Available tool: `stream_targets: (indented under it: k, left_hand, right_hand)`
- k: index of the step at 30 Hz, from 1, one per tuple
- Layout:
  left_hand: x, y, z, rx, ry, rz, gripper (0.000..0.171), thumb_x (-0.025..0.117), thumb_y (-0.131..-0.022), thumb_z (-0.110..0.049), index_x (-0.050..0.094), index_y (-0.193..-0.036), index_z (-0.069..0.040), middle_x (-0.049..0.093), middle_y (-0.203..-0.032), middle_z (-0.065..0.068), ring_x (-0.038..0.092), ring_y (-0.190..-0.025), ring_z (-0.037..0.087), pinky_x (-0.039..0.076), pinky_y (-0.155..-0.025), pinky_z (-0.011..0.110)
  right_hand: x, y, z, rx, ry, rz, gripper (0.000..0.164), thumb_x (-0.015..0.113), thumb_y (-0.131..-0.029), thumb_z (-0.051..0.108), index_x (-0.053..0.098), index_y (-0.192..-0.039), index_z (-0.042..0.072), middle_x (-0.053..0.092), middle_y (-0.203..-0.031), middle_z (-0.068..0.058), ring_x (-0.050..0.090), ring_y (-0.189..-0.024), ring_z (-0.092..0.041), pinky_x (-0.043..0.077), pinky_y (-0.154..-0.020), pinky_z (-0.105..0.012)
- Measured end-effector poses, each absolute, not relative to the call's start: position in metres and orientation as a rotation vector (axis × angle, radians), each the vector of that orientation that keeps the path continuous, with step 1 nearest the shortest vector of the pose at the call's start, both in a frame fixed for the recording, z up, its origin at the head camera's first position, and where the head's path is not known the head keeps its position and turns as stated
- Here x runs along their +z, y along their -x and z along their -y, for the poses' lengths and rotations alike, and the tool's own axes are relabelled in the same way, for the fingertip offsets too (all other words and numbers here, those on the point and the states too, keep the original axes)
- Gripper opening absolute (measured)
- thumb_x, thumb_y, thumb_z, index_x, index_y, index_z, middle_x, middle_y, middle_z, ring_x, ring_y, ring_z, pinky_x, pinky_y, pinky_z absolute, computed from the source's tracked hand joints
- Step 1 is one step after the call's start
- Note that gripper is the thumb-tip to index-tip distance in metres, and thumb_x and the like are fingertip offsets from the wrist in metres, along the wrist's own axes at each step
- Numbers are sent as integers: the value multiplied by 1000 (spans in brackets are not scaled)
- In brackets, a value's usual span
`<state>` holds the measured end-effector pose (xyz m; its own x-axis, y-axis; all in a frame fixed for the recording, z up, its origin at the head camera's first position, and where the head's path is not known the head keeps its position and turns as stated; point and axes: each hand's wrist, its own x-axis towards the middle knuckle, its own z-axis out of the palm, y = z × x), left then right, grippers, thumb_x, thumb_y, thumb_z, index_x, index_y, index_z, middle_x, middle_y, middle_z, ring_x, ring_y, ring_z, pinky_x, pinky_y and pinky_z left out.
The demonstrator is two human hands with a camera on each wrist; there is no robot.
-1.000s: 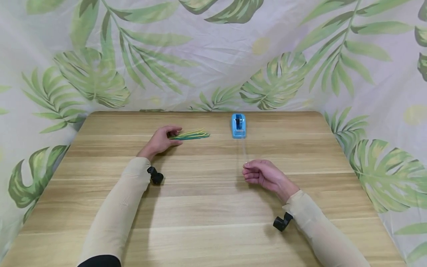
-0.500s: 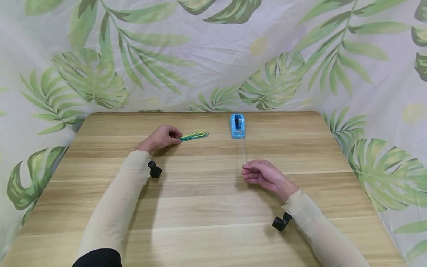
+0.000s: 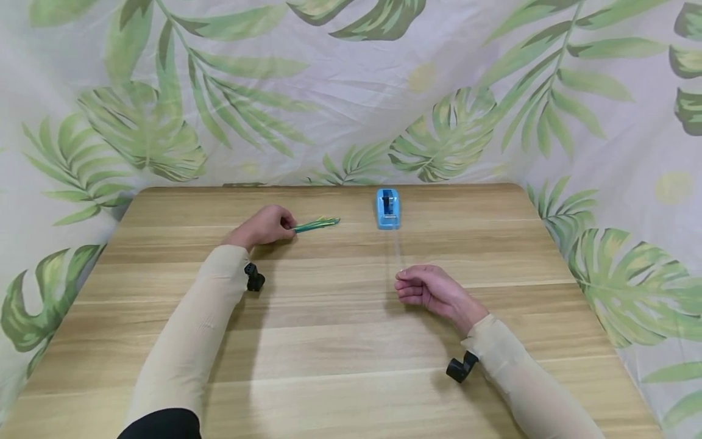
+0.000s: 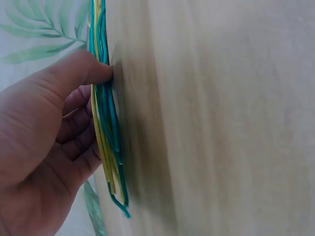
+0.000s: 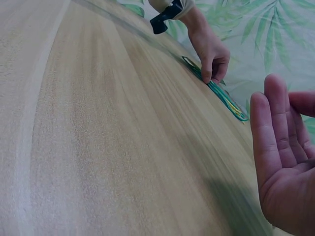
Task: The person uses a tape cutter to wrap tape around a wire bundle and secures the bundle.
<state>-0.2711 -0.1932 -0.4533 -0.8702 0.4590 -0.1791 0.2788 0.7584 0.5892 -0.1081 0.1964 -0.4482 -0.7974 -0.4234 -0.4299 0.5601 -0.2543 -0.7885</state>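
My left hand (image 3: 267, 225) pinches a bundle of thin green and yellow wires (image 3: 318, 224) between thumb and fingers, at the back left of the table. Up close in the left wrist view, the wires (image 4: 101, 105) run past the thumb, with uneven, bent ends below it. A blue tape dispenser (image 3: 387, 210) stands near the back edge, right of the wires. From its front a clear strip of tape (image 3: 397, 247) stretches toward me, and my right hand (image 3: 430, 289) pinches the end of it. The right wrist view shows this right hand (image 5: 283, 152) only partly, its fingertips at the frame's edge.
The wooden table (image 3: 329, 341) reaches back to a hanging leaf-print cloth (image 3: 351, 91). Each sleeve carries a small black wrist camera, one on the left (image 3: 254, 277) and one on the right (image 3: 462, 367).
My left fingers have closed from a wide spread to a pinch on the wires, whose free ends have drawn closer together. The right hand keeps holding the tape in about the same place.
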Motion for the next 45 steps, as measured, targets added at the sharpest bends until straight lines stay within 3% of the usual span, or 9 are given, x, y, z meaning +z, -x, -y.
stream_targets:
  k: [5,10,15,27,45]
  left_hand:
    - [-444,269,188,675,-605,-2650,6,70,-87,-8,67,-88,-3,58,-80,6,48,-70,19,41,-67,34]
    - [-443,269,187,582,-617,-2662,18,74,-87,-15,60,-78,-7,47,-69,2,42,-61,16,35,-57,31]
    - [-442,269,186,492,-642,-2691,26,73,-87,-19,54,-73,-9,40,-65,0,38,-59,16,32,-57,31]
    - [-447,270,184,421,-663,-2708,21,71,-91,-22,59,-80,-9,50,-72,3,45,-66,19,36,-63,33]
    - [-440,265,182,548,-684,-2656,13,68,-93,-17,61,-88,-7,52,-75,4,46,-68,19,37,-62,34]
  right_hand:
    - [-449,107,-196,-2086,-172,-1381,24,53,-100,1,73,-87,8,74,-80,-6,72,-72,-15,60,-74,-31]
    - [-449,107,-195,-2087,-169,-1369,23,53,-100,1,72,-88,7,74,-81,-7,72,-71,-15,60,-73,-31]
    - [-450,107,-196,-2084,-170,-1367,21,54,-100,2,72,-89,7,74,-81,-7,72,-72,-15,60,-74,-31]
    - [-450,108,-196,-2089,-161,-1358,23,54,-100,2,73,-88,6,74,-81,-6,72,-72,-15,60,-74,-31]
    - [-449,108,-199,-2094,-178,-1363,23,53,-101,2,72,-90,6,74,-81,-7,72,-72,-15,60,-74,-31]
